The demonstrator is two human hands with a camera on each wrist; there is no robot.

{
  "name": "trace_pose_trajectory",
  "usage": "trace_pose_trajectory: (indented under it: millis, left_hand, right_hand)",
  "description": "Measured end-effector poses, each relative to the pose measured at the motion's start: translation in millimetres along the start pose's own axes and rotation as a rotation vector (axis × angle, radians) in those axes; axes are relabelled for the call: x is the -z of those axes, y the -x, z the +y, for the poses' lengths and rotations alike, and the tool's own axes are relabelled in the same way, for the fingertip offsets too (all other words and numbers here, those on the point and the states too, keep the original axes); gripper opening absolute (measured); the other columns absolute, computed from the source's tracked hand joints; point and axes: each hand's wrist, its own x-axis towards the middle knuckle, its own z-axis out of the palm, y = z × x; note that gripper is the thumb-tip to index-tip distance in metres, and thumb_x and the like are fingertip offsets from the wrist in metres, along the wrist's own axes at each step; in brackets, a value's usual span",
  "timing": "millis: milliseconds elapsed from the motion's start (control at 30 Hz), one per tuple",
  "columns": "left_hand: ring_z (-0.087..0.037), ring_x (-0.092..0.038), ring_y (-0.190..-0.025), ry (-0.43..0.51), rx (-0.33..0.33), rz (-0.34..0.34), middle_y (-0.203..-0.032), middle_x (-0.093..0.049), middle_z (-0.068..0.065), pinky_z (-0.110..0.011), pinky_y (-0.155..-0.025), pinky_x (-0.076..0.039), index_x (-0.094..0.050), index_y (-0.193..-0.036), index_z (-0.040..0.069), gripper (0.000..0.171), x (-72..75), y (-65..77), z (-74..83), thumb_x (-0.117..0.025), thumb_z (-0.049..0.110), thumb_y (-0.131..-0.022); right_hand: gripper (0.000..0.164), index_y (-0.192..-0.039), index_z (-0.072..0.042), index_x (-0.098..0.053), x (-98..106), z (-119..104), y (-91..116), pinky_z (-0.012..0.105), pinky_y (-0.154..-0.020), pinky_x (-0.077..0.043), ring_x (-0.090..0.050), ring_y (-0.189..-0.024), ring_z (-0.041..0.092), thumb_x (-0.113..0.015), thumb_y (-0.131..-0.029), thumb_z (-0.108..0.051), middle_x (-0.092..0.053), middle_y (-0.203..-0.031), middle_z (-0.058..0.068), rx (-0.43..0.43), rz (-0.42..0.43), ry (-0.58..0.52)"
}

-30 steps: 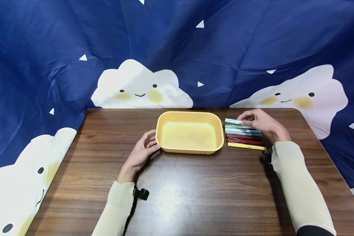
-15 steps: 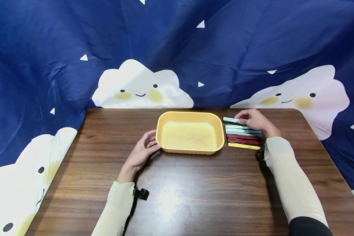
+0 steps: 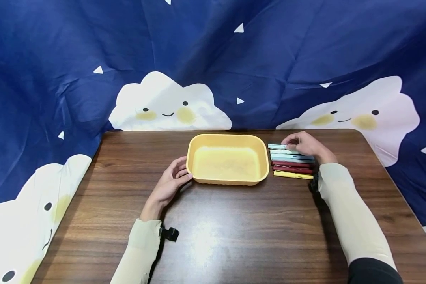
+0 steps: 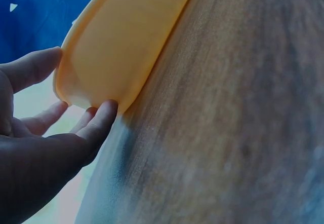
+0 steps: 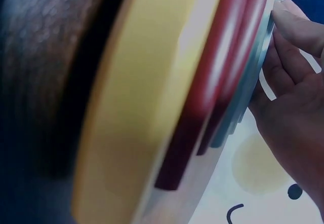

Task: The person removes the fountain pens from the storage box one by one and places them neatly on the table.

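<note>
My left hand (image 3: 167, 184) rests against the left end of a yellow plastic tray (image 3: 228, 182). In the left wrist view, its spread fingertips touch the outside of the tray's wall (image 4: 96, 89). Right of the tray, my right hand (image 3: 307, 145) pinches a pale mint pen (image 3: 276, 146) near the middle, at the far end of a row of pens. Nearer me in that row lie light blue pens (image 3: 292, 157), dark red pens (image 3: 292, 170) and a yellow pen (image 3: 293, 175), side by side. The right hand hides the pale pen's right part.
The brown wooden table (image 3: 220, 236) ends at the back against a blue curtain (image 3: 262, 59) printed with white clouds (image 3: 170, 102). A black wrist camera (image 3: 169, 234) sits on the left wrist. The pens lie close to the tray's right side.
My right hand has shifted left with the pale pen, whose tip moved toward the tray, then slightly nearer the row. The yellow pen slid a little out from the wrist's cover. The left hand stayed put.
</note>
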Motion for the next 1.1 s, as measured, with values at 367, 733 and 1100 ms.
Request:
trace_pose_trajectory:
  millis: [367, 733, 1100]
  left_hand:
    - [-0.04, -0.044, -0.132, 0.001, -0.003, 0.0, -0.146, -0.04, -0.029, -0.022, -0.094, -0.049, -0.032, -0.154, -0.001, 0.069, -1.9, -0.6, 1.0, -0.065, -0.004, -0.094]
    - [-0.041, -0.043, -0.132, 0.003, -0.002, -0.005, -0.147, -0.039, -0.029, -0.023, -0.094, -0.049, -0.03, -0.155, -0.001, 0.069, -1.3, -2.4, 0.3, -0.065, -0.003, -0.095]
    - [-0.04, -0.045, -0.131, 0.005, -0.005, -0.001, -0.146, -0.041, -0.028, -0.023, -0.093, -0.05, -0.034, -0.154, 0.001, 0.068, 1.2, -1.0, -2.5, -0.065, -0.005, -0.094]
  right_hand:
    - [0.012, -0.102, 0.005, -0.073, 0.7, 1.9, 1.2, 0.02, -0.073, -0.042, -0.058, -0.088, 0.02, -0.066, -0.093, 0.005, -0.072, -0.099, 0.018, -0.019, -0.007, 0.006]
    - [0.013, -0.103, 0.005, -0.072, 3.5, 0.5, 0.2, 0.02, -0.071, -0.041, -0.055, -0.084, 0.019, -0.065, -0.092, 0.005, -0.071, -0.099, 0.019, -0.033, -0.012, 0.002]
    - [0.015, -0.105, 0.005, -0.072, 2.9, 0.3, 3.0, 0.02, -0.073, -0.042, -0.056, -0.087, 0.02, -0.063, -0.093, 0.004, -0.071, -0.098, 0.018, -0.065, -0.031, -0.02]
